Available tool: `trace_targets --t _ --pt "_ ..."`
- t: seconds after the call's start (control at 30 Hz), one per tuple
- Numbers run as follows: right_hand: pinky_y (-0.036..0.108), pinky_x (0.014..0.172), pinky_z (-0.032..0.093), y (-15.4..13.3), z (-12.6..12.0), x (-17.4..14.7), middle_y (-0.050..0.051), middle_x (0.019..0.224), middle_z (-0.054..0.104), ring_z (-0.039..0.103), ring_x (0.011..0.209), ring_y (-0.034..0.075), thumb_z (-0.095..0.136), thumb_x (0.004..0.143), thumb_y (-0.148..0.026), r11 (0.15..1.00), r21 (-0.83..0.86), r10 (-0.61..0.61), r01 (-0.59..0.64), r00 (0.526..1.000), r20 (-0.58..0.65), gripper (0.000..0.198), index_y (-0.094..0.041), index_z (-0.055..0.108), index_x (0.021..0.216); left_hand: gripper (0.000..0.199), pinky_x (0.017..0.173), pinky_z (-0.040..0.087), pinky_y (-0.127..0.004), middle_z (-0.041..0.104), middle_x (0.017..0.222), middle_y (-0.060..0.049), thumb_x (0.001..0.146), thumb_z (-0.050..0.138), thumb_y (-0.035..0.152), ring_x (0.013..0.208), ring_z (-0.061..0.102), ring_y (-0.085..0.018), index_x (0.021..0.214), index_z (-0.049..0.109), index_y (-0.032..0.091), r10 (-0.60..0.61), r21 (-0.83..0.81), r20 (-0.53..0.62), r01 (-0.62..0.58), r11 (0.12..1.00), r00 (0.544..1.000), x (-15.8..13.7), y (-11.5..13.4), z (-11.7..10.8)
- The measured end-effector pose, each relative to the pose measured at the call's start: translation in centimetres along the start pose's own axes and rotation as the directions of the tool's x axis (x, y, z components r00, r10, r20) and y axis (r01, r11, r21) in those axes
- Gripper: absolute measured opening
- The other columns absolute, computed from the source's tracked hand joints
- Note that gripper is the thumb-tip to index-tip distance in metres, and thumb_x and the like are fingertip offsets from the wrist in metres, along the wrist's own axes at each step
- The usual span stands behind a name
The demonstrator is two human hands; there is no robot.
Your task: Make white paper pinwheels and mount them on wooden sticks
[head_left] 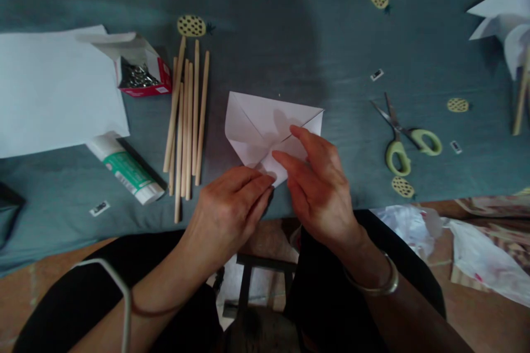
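A folded sheet of white paper (259,116), creased along diagonal lines, lies on the cloth-covered table in front of me. At its near corner, my left hand (229,207) pinches the paper between thumb and fingers. My right hand (321,190) rests over the right part of the sheet, fingers apart, with fingertips touching or just above the surface. The paper's near right portion is hidden beneath that hand.
Left of the paper lie several wooden sticks (188,121), a glue stick (128,171), a red box (144,88) of small metal pieces and white sheets (53,88). Scissors (396,131) with green handles lie partly spread at right. A cut paper piece (509,11) sits far right.
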State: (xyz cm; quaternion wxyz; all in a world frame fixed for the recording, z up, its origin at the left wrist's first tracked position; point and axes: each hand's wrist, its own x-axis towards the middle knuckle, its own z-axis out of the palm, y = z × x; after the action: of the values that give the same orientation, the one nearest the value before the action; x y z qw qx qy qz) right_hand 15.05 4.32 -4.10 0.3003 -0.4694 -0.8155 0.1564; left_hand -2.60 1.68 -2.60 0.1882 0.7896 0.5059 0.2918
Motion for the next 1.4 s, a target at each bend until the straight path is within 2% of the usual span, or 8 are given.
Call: trace_targets --t 0.2,0.63,0.83,0.93,1.1,1.23,1.33,1.4 --pt "0.051 0.11 0.043 -0.2 0.1 0.4 0.006 0.143 0.049 0.044 0.133 0.028 0.042 0.093 -0.011 1.0 -0.007 0.018 -0.018 0.999 0.037 0.035 -0.026 0.063 0.117 0.015 0.074 0.059 -0.025 0.071 0.091 -0.007 0.092 0.056 0.017 0.081 0.07 -0.015 0.101 0.068 0.014 -0.01 -0.004 -0.001 0.01 1.0 1.0 0.1 0.1 -0.1" --pt "0.045 0.108 0.046 -0.7 0.7 0.6 0.006 0.142 0.053 0.047 0.133 0.026 0.044 0.096 -0.015 0.993 -0.117 0.02 -0.01 0.996 0.083 0.029 -0.028 0.062 0.115 0.014 0.075 0.059 -0.025 0.071 0.091 -0.006 0.092 0.056 0.016 0.082 0.069 -0.015 0.1 0.068 0.014 -0.022 -0.024 0.016 0.022 0.999 1.0 0.1 0.0 -0.1" --pt "0.046 0.105 0.048 -0.6 1.3 0.8 0.011 0.137 0.057 0.051 0.13 0.025 0.042 0.097 -0.014 0.987 -0.146 -0.062 0.061 0.998 -0.004 0.025 -0.02 0.061 0.113 0.014 0.076 0.059 -0.026 0.071 0.091 -0.006 0.092 0.056 0.016 0.082 0.069 -0.015 0.099 0.067 0.013 -0.022 -0.024 0.024 0.023 0.999 0.999 0.2 0.1 -0.2" --pt "0.044 0.106 0.047 -0.6 1.2 1.0 0.011 0.137 0.058 0.05 0.131 0.024 0.042 0.097 -0.014 0.987 -0.146 -0.054 0.059 0.998 0.038 0.025 -0.021 0.061 0.112 0.014 0.076 0.06 -0.026 0.071 0.09 -0.006 0.093 0.056 0.018 0.081 0.069 -0.015 0.099 0.067 0.015 -0.027 -0.017 0.038 0.028 0.999 0.999 0.3 0.2 -0.3" --pt "0.045 0.108 0.045 -0.5 1.3 0.9 0.004 0.138 0.057 0.049 0.132 0.023 0.042 0.096 -0.014 0.995 -0.09 -0.03 0.032 0.999 0.027 0.029 -0.027 0.062 0.112 0.015 0.076 0.06 -0.027 0.069 0.092 -0.006 0.091 0.059 0.021 0.082 0.07 -0.016 0.103 0.066 0.015 -0.022 0.024 0.033 0.021 0.999 0.999 0.0 0.1 -0.2" --pt "0.046 0.109 0.044 -0.1 0.5 0.8 0.009 0.142 0.052 0.047 0.134 0.024 0.042 0.093 -0.012 1.0 0.018 -0.012 0.011 1.0 0.029 0.031 -0.023 0.064 0.112 0.017 0.077 0.06 -0.028 0.068 0.094 -0.006 0.091 0.059 0.02 0.084 0.07 -0.016 0.106 0.065 0.016 -0.015 0.035 0.024 0.014 0.999 1.0 -0.2 -0.1 -0.1" --pt "0.046 0.11 0.044 0.5 -0.8 1.1 0.007 0.145 0.05 0.047 0.135 0.022 0.04 0.093 -0.013 0.987 0.146 0.057 -0.062 0.998 0.035 0.037 -0.024 0.061 0.121 0.018 0.078 0.06 -0.029 0.068 0.094 -0.007 0.091 0.059 0.019 0.086 0.069 -0.017 0.107 0.064 0.014 -0.001 0.031 0.022 0.0 1.0 1.0 -0.4 -0.1 -0.1" --pt "0.046 0.113 0.04 1.2 -1.6 1.6 0.009 0.145 0.051 0.047 0.136 0.022 0.039 0.094 -0.015 0.984 0.141 0.113 -0.109 0.993 -0.016 0.04 -0.023 0.058 0.128 0.019 0.079 0.06 -0.03 0.068 0.095 -0.008 0.091 0.059 0.019 0.088 0.069 -0.018 0.107 0.064 0.013 0.013 0.037 0.013 -0.013 0.999 1.0 -0.5 -0.1 -0.1"
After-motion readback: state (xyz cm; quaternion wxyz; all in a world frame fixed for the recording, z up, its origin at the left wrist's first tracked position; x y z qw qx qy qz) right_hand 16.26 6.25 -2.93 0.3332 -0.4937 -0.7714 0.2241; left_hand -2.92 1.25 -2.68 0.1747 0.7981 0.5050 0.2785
